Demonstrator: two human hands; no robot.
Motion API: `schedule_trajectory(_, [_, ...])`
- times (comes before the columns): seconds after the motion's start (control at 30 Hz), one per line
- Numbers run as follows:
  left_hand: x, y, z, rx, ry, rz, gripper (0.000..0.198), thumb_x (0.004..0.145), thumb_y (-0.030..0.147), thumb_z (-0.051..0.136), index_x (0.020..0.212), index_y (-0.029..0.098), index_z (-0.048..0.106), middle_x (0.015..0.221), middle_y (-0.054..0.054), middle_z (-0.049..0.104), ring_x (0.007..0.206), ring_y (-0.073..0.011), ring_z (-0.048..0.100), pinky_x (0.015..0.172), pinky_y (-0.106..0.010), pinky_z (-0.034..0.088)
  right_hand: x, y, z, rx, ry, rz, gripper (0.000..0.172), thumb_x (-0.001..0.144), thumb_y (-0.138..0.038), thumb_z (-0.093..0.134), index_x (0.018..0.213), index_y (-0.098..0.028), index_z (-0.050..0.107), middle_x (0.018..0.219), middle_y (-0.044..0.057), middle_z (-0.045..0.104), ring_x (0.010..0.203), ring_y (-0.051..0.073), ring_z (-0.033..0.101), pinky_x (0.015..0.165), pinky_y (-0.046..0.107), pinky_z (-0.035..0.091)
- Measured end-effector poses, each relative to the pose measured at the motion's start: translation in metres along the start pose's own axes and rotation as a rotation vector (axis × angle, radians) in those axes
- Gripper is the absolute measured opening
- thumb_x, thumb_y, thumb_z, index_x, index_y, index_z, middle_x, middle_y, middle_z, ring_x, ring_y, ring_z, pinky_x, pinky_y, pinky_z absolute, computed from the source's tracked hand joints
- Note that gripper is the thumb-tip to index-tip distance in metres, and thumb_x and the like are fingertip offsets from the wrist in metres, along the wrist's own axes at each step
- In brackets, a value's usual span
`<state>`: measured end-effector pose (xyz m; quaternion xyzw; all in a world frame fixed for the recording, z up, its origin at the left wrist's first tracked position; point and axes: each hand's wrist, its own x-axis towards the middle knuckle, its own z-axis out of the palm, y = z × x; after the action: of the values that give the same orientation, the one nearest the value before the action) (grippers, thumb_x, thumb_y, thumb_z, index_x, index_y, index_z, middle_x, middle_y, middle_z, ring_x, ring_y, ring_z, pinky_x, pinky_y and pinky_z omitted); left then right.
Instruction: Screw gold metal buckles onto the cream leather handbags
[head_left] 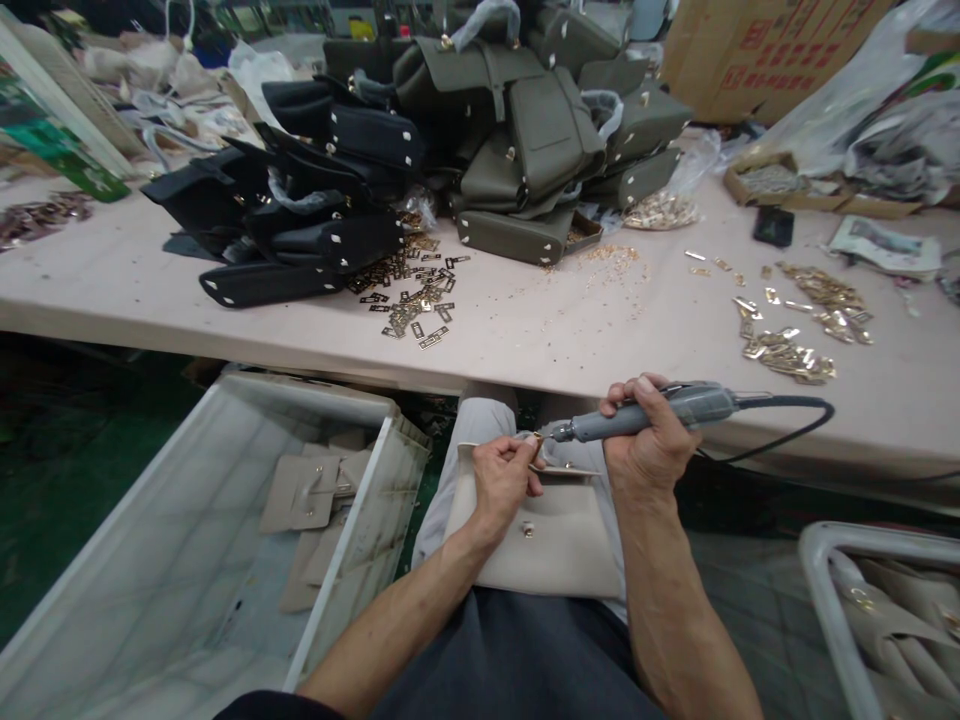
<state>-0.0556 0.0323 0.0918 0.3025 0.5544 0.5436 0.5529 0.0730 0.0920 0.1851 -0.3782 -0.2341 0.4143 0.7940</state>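
Observation:
A beige handbag (559, 555) lies across my lap, with a small metal turn-lock (528, 529) on its front. My left hand (504, 482) is closed at the bag's upper edge, its thumb and fingers pinching a small gold metal fitting (538, 440) there. My right hand (651, 440) wraps round a grey electric screwdriver (694, 403) held almost level. The bit of the screwdriver points left and reaches the fitting between my left fingertips; whether it sits in a screw is too small to tell. A black cord runs from the tool's right end.
On the table (300, 335) are dark blue bags (262, 285), olive bags (517, 235), and piles of gold metal plates (791, 355). A white bin (352, 560) with beige bag pieces (300, 490) stands left; another bin (825, 600) stands right. A cardboard box (705, 60) is behind.

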Motion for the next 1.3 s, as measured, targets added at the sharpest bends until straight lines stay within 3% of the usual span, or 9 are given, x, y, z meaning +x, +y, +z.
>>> schedule_trajectory(0.4, [0.0, 0.001, 0.0, 0.026, -0.004, -0.001, 0.038, 0.083, 0.048, 0.075, 0.07, 0.013, 0.069, 0.064, -0.007, 0.075, 0.032, -0.0099, 0.056, 0.034, -0.019, 0.039, -0.001, 0.002, 0.0, -0.001, -0.006, -0.015, 0.023, 0.07, -0.021, 0.081, 0.083, -0.017, 0.062, 0.068, -0.002, 0.056, 0.059, 0.014, 0.06, 0.047, 0.024, 0.046])
schedule_trajectory(0.57, [0.0, 0.002, 0.001, 0.044, -0.008, 0.009, 0.039, 0.083, 0.049, 0.074, 0.069, 0.013, 0.069, 0.063, -0.006, 0.074, 0.032, -0.0097, 0.055, 0.034, -0.019, 0.038, -0.006, 0.002, 0.004, -0.047, -0.049, -0.095, 0.022, 0.075, -0.022, 0.08, 0.085, -0.017, 0.062, 0.067, -0.003, 0.056, 0.057, 0.015, 0.06, 0.047, 0.026, 0.046])
schedule_trajectory(0.8, [0.001, 0.003, 0.0, 0.068, -0.013, 0.002, 0.036, 0.083, 0.045, 0.074, 0.066, 0.013, 0.069, 0.059, -0.006, 0.073, 0.032, -0.01, 0.055, 0.034, -0.02, 0.039, -0.023, 0.002, 0.016, -0.218, -0.246, -0.23, 0.017, 0.078, -0.023, 0.08, 0.087, -0.017, 0.067, 0.066, -0.002, 0.06, 0.053, 0.015, 0.062, 0.048, 0.028, 0.05])
schedule_trajectory(1.07, [0.001, 0.003, 0.0, -0.073, -0.074, -0.023, 0.024, 0.077, 0.035, 0.075, 0.075, 0.012, 0.07, 0.061, -0.005, 0.073, 0.033, -0.0105, 0.055, 0.034, -0.021, 0.041, -0.028, 0.005, 0.019, -0.426, -0.459, -0.189, 0.023, 0.076, -0.026, 0.084, 0.092, -0.016, 0.072, 0.073, 0.001, 0.07, 0.058, 0.016, 0.066, 0.056, 0.031, 0.058])
schedule_trajectory(1.3, [0.001, -0.004, -0.005, -0.125, -0.115, 0.019, 0.026, 0.079, 0.036, 0.076, 0.078, 0.011, 0.07, 0.063, -0.005, 0.072, 0.036, -0.0101, 0.058, 0.039, -0.02, 0.044, -0.024, 0.008, 0.018, -0.512, -0.49, -0.222, 0.017, 0.074, -0.024, 0.085, 0.083, -0.017, 0.072, 0.077, 0.002, 0.07, 0.061, 0.014, 0.064, 0.057, 0.028, 0.056])
